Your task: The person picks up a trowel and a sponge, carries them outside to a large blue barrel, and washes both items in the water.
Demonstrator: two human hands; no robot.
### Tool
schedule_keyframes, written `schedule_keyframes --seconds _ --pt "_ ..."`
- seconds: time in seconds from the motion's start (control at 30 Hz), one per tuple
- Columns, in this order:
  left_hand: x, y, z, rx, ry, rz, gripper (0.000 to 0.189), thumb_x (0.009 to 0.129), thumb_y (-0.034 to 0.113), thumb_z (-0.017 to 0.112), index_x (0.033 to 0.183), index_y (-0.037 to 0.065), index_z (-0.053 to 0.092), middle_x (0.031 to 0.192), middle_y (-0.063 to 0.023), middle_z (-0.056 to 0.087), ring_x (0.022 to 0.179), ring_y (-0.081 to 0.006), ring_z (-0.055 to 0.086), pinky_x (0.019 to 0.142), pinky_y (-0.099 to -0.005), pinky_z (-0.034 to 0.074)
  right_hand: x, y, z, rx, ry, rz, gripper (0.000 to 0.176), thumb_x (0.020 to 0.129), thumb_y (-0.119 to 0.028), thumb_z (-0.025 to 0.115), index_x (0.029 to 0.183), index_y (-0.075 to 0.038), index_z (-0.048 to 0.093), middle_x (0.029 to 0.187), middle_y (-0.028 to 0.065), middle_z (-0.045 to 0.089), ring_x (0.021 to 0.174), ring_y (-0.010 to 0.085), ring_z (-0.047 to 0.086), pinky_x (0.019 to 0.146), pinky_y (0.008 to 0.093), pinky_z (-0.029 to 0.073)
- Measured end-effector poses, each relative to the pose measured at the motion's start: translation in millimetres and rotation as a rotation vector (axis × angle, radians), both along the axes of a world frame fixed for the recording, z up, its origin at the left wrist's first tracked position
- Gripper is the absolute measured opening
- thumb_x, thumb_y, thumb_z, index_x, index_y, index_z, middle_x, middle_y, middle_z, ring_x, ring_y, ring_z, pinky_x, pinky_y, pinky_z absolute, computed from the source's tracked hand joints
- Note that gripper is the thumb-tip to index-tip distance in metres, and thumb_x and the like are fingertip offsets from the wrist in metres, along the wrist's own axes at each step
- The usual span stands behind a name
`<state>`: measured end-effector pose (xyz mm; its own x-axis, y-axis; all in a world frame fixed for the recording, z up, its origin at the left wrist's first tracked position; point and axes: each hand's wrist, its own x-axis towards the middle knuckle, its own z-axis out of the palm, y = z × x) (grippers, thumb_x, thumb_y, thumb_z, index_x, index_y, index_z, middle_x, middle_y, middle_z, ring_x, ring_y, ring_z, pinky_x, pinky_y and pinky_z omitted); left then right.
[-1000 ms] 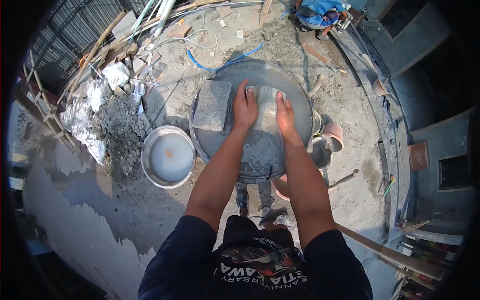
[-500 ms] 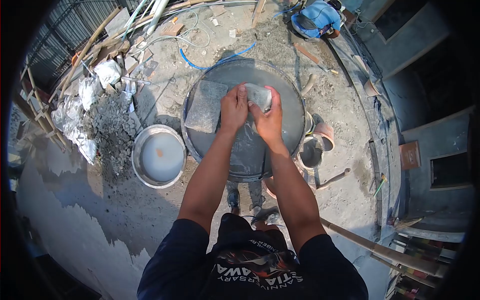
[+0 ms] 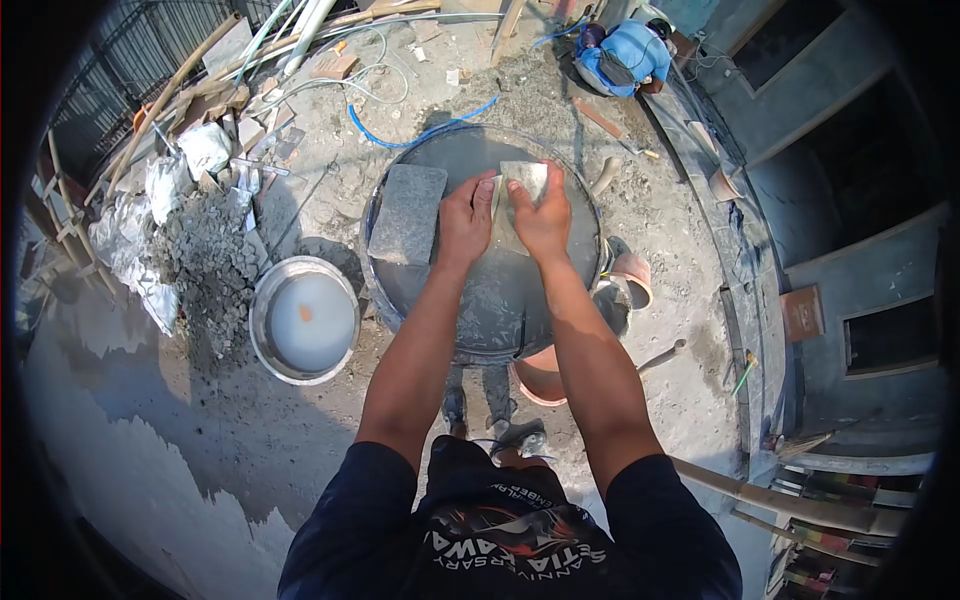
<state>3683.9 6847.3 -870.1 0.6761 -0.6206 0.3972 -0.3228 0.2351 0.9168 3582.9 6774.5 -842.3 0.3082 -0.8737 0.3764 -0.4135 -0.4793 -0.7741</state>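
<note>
the stone (image 3: 522,180), raised a moment ago, is back down flat in the tub (image 3: 500,300) just right of the slab (image 3: 407,213), left hand (image 3: 466,222) and right hand (image 3: 543,222) both grasping it, so its washing seems unfinished.

- The pale stone block (image 3: 524,180) near the far edge of the drum top (image 3: 495,300) shows only its far end. The left hand (image 3: 465,222) and the right hand (image 3: 543,220) cover the rest, and whether they grip it or only press on it cannot be told.
- Both forearms hide parts of the drum top's near edge.
- An orange pot (image 3: 538,385) below that edge is partly hidden by the right forearm.
- The person in blue (image 3: 618,52) is too small for their hands to be made out.
</note>
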Motion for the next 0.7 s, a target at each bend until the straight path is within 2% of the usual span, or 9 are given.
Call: schedule_keyframes --seconds 0.03,0.13,0.27,0.37,0.43,0.53,0.7 --pt "2 -1 -2 -0.027 0.057 0.018 0.043 0.103 0.035 0.048 0.112 -0.003 0.067 0.083 -0.018 0.069 0.079 -0.0213 0.066 0.072 -0.0352 0.051 2 17 7 0.04 -0.09 0.045 0.056 0.081 -0.021 0.074 0.131 -0.011 0.048 0.105 0.0224 0.067 0.098 0.0411 0.065 0.083 0.045 0.051" --pt "9 6 2 0.022 0.071 0.071 0.041 0.104 0.033 0.048 0.111 -0.003 0.067 0.083 -0.0171 0.07 0.078 -0.0202 0.065 0.072 -0.0347 0.051 7 58 18 0.136 -0.053 0.056 0.058 0.082 -0.02 0.073 0.133 -0.011 0.046 0.107 0.0232 0.067 0.1 0.0419 0.064 0.084 0.0454 0.05" --pt "12 11 10 -0.055 0.069 0.076 0.042 0.104 0.032 0.046 0.11 -0.003 0.067 0.084 -0.0156 0.07 0.077 -0.0189 0.064 0.071 -0.0339 0.05 9 32 -4 -0.023 -0.028 -0.051 0.059 0.084 -0.021 0.074 0.133 -0.011 0.044 0.102 0.0223 0.068 0.088 0.038 0.067 0.078 0.0436 0.05" --pt "8 23 32 -0.049 0.035 0.034 0.043 0.105 0.033 0.045 0.109 -0.004 0.067 0.084 -0.0143 0.07 0.077 -0.0177 0.063 0.071 -0.0334 0.05 4 -7 -18 0.024 0.042 -0.137 0.059 0.084 -0.025 0.072 0.134 -0.012 0.044 0.105 0.0224 0.068 0.096 0.0407 0.066 0.083 0.0453 0.05" --pt "3 37 50 -0.005 0.009 0.083 0.042 0.105 0.032 0.046 0.109 -0.004 0.067 0.082 -0.0145 0.069 0.075 -0.017 0.062 0.07 -0.0328 0.049 3 -20 -24 0.089 0.175 -0.167 0.06 0.085 -0.029 0.07 0.136 -0.011 0.042 0.12 0.0202 0.063 0.107 0.0401 0.062 0.091 0.0463 0.048" --pt "-3 49 65 0.033 -0.048 0.097 0.04 0.104 0.031 0.047 0.109 -0.004 0.067 0.081 -0.015 0.069 0.073 -0.0173 0.062 0.068 -0.0322 0.049 5 -29 -21 0.214 0.211 -0.186 0.061 0.086 -0.03 0.069 0.136 -0.011 0.041 0.124 0.0199 0.061 0.111 0.0392 0.06 0.093 0.046 0.047" --pt "-17 64 68 0.04 -0.058 0.121 0.039 0.104 0.03 0.047 0.108 -0.004 0.067 0.081 -0.016 0.068 0.072 -0.0184 0.062 0.066 -0.0331 0.049 5 -32 -19 0.186 0.228 -0.203 0.061 0.086 -0.03 0.069 0.136 -0.012 0.04 0.124 0.0197 0.062 0.111 0.0392 0.06 0.092 0.0455 0.048"
